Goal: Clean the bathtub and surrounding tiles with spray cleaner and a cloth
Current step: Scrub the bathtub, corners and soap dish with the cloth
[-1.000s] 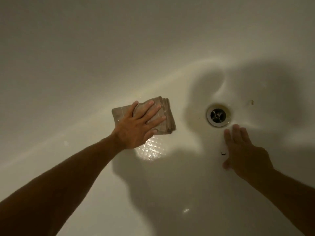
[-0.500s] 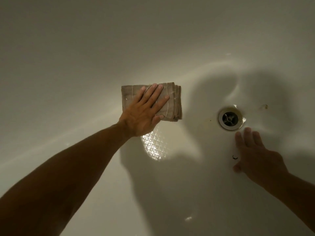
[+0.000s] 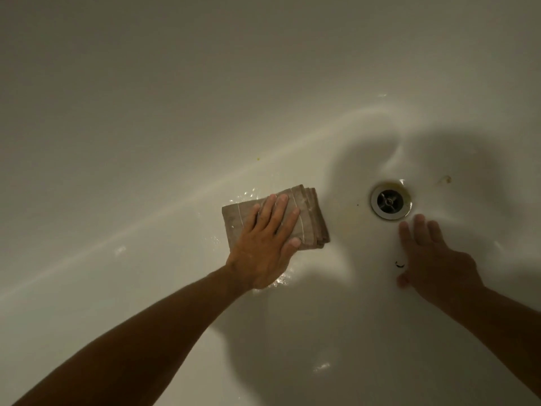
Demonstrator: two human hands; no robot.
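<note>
The left hand [image 3: 263, 244] lies flat on a folded brown cloth [image 3: 275, 219] and presses it on the wet floor of the bathtub [image 3: 146, 127]. Its grip is released: the fingers are straight and spread on the cloth, not curled around it. The cloth lies to the left of the drain [image 3: 389, 201], near it but not touching, close to where the floor curves up into the tub wall.

The right hand [image 3: 433, 259] rests flat on the tub floor just below the drain, fingers straight, holding nothing. I judge that it only supports the body.

To do this wiping step well, I think the palm should keep an even pressure so that the whole folded face touches the enamel, and the strokes should overlap. The wet surface is slippery, so the supporting hand should stay firmly planted. The yellowish ring around the drain, the brown spot [image 3: 445, 179] to the right of the drain and the small yellow mark [image 3: 258, 158] on the curve, up and to the left of the drain, likely need harder rubbing.

The tub holds no standing water, only a thin wet film around the cloth. A small dark curl [image 3: 400, 264], perhaps a hair, lies below the drain beside the right hand. The spray cleaner is not in view.
</note>
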